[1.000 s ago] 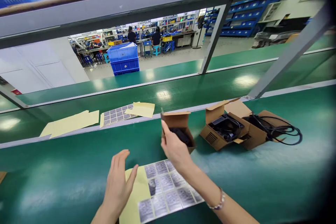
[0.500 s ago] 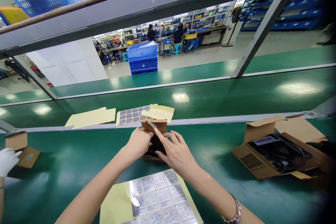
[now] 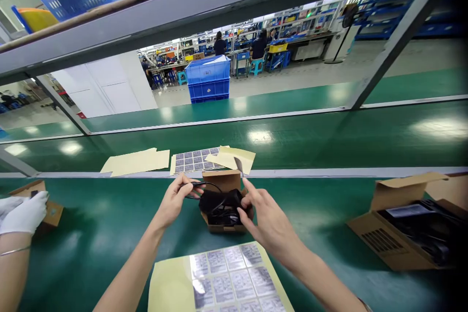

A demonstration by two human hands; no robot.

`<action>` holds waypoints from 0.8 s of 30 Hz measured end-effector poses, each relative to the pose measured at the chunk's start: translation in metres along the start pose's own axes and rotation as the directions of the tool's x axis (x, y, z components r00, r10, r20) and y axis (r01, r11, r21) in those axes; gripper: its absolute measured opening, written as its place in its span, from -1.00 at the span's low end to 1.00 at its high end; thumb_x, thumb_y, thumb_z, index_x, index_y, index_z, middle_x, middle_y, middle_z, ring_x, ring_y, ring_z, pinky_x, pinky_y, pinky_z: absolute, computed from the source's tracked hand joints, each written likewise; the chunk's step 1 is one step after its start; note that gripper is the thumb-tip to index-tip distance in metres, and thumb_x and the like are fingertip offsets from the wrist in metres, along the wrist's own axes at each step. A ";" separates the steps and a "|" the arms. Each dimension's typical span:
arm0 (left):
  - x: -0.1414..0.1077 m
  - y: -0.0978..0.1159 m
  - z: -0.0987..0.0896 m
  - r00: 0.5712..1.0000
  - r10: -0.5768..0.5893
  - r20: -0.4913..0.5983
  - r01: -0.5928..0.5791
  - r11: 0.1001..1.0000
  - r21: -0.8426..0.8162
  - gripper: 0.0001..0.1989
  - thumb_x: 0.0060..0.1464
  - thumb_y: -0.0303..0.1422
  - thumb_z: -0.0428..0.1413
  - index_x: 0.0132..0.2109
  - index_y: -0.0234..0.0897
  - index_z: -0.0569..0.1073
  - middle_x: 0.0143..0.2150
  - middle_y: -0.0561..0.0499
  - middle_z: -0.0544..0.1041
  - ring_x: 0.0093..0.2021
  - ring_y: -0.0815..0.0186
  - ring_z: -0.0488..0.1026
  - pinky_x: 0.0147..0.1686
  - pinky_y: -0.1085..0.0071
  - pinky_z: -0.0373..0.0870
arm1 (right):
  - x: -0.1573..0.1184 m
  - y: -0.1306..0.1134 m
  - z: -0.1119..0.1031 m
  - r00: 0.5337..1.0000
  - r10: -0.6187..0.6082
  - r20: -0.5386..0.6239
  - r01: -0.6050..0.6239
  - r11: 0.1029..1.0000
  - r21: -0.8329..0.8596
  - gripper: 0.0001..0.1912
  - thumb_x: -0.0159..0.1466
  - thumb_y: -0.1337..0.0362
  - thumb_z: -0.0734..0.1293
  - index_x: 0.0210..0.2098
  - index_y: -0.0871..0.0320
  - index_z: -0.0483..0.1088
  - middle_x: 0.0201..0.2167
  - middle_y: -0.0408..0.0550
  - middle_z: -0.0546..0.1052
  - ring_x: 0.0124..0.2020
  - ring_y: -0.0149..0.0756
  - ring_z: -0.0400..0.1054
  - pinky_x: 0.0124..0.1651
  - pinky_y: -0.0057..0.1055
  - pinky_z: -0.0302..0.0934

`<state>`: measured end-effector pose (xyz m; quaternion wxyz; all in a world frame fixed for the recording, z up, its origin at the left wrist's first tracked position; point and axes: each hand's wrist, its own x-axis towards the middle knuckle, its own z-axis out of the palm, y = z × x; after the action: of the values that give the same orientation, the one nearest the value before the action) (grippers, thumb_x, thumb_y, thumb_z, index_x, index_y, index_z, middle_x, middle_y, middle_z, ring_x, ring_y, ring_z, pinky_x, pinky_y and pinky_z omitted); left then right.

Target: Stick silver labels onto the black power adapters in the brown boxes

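Observation:
My left hand [image 3: 174,201] pinches a black cable [image 3: 210,184], lifted to the left of a small open cardboard box [image 3: 224,228]. The cable runs back to a black device [image 3: 219,200] at the top of the box, with more coiled black cable below it. My right hand [image 3: 268,217] grips the right end of this device with thumb and curled fingers. Its index finger points up, and a small greyish label-like piece [image 3: 239,165] stands at the fingertip. In front of the box lies a sheet of printed labels [image 3: 232,280] on yellow backing.
A larger open carton [image 3: 383,241] with black equipment stands at the right. Yellow backing sheets [image 3: 137,162] and another label sheet [image 3: 195,160] lie along the rail behind. At the left, a co-worker's gloved hand [image 3: 25,212] is at another small box [image 3: 54,212].
My left hand has come out of the box to the left, drawing up the cable. The black device now shows higher in the box. The co-worker's gloved hand reaches further into view.

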<state>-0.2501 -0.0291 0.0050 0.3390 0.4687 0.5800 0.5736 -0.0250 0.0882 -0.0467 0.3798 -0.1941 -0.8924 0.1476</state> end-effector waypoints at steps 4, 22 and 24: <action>-0.007 0.007 0.003 0.996 0.079 0.040 -0.081 0.996 0.038 -0.77 0.31 -0.21 0.04 -0.25 -0.26 0.33 -0.12 -0.08 0.58 -0.11 0.23 0.53 -0.08 0.30 0.44 | 0.009 0.001 -0.001 0.992 -0.055 0.110 0.075 0.980 -0.184 -0.16 0.35 0.41 0.19 0.48 0.13 -0.33 -0.32 -0.01 0.50 -0.28 -0.10 0.39 -0.18 -0.16 0.40; 0.017 0.017 0.058 0.998 0.056 -0.041 -0.038 0.938 0.346 -0.57 0.16 -0.24 0.21 0.10 -0.27 0.30 -0.02 -0.14 0.50 -0.10 0.20 0.49 -0.14 0.30 0.44 | 0.073 -0.029 -0.026 0.891 0.412 0.190 -0.424 0.606 0.673 -0.18 0.36 0.14 0.25 0.44 -0.09 -0.29 -0.28 -0.15 0.51 -0.59 -0.41 0.33 -0.65 -0.46 0.30; 0.013 0.012 0.056 0.995 -0.044 0.091 0.014 0.953 0.304 -0.58 0.14 -0.28 0.22 0.10 -0.28 0.33 -0.04 -0.13 0.52 -0.12 0.22 0.51 -0.16 0.32 0.44 | 0.068 -0.029 -0.024 0.926 0.316 0.207 -0.365 0.602 0.710 -0.20 0.39 0.16 0.23 0.44 -0.11 -0.33 -0.29 -0.16 0.51 -0.58 -0.43 0.29 -0.57 -0.45 0.31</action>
<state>-0.2009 0.0014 0.0128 0.2994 0.5337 0.6507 0.4495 -0.0571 0.0966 0.0237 0.3630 -0.1858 -0.7133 0.5699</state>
